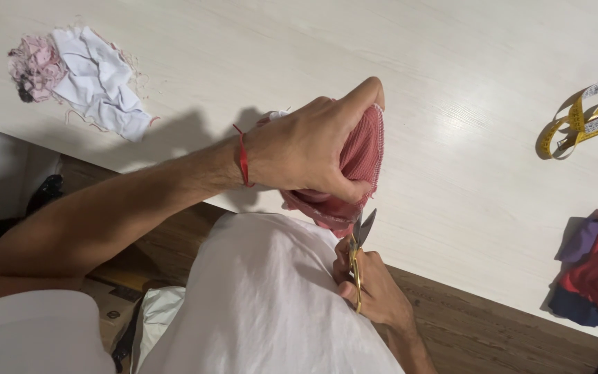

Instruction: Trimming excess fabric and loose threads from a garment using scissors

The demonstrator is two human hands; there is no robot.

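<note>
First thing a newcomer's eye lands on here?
Dead centre, the left hand grips a bunched red fabric piece above the pale table. Just below, the right hand holds gold-handled scissors at the fabric's lower edge. A yellow measuring tape lies at the right edge.

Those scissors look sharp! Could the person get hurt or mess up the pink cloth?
Maybe. The scissors in the right hand point their blades up at the bunched pink cloth, very near the left hand gripping it, so a finger could get nicked. The cloth is folded thick, so a snip might go through extra layers. It is held in the air above the table, so it could slip and the cut go crooked.
</note>
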